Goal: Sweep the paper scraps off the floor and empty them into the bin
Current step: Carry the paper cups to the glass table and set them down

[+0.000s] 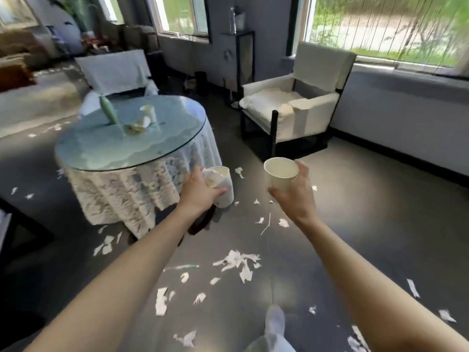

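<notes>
Nearest, at the bottom edge, a foot (275, 317) in white on the dark floor (355, 224). Around it and further forward, paper scraps (237, 260) lying loose on the floor. A bigger heap between the two forearms, single pieces to the left and at the right edge, some more close to the hem of the lace cloth (127, 194).

Above the scraps, two bare arms stretched forward. Left hand (200, 191) gripping a white cup (224, 189), fingers and thumb curled round its side. Cup tilted, with crumpled paper (212, 175) stuffed in its mouth. Right hand (295, 196) holding an empty cup (281, 175), thumb up along one side, fingers bent round the other, mouth turned upward. Both cups in the air, apart from each other, the white one just beside the table edge.

Behind the left hand, a round table (101, 148) with a glass top over the lace cloth. On the glass a green thing (109, 113), tilted and blurred, and a few more cups (148, 114).

Further right, a cream armchair (304, 107). Behind the table, a covered chair (114, 69). Near the far wall, between the two chairs, a dark container (201, 82) upright on the floor, too blurred to tell if a bin. Beside it a black stand (245, 54) with a bottle (232, 20) on top. Farthest, windows (380, 26) with green outside.
</notes>
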A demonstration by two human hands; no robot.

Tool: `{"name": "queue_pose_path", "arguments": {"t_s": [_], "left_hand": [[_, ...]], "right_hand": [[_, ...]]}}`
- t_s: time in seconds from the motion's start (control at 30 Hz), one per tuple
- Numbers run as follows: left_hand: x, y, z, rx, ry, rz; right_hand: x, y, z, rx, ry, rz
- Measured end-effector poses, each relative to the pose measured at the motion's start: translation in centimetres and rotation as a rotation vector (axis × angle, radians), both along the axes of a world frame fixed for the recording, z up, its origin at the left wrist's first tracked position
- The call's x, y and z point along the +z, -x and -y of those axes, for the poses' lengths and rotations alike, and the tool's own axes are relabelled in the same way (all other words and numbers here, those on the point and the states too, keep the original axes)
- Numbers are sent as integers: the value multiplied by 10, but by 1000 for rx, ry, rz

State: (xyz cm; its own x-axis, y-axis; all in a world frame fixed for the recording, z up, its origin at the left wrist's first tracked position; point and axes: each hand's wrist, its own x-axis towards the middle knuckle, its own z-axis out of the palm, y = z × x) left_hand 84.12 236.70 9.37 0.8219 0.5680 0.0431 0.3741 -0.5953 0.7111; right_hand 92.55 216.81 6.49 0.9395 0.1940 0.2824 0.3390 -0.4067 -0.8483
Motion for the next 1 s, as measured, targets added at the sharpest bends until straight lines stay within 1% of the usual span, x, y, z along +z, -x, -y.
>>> {"name": "queue_pose_path", "arguments": {"t_s": [0.1,0.23,0.43,0.6,0.7,0.83,0.9,1.0], "left_hand": [[-12,-119,-39,-20,12,18],[-3,-281,-91,-13,16,60],[15,-462,-175,24,44,91],[-4,-616,-271,99,35,106],[-15,-719,-344,122,15,137],[-6,-853,-440,150,16,134],[-1,-917,-482,152,22,135],[1,-993,-531,145,25,150]], "right_hand": [[-9,-116,-45,-6,-4,-30],[1,-272,-107,49,-16,-11],[27,-469,-196,91,18,6],[5,-621,-291,150,65,-22],[-3,-724,-368,182,59,-8],[16,-854,-468,253,31,-20],[27,-921,-511,240,21,-22],[37,-1003,-562,264,-10,-20]]}}
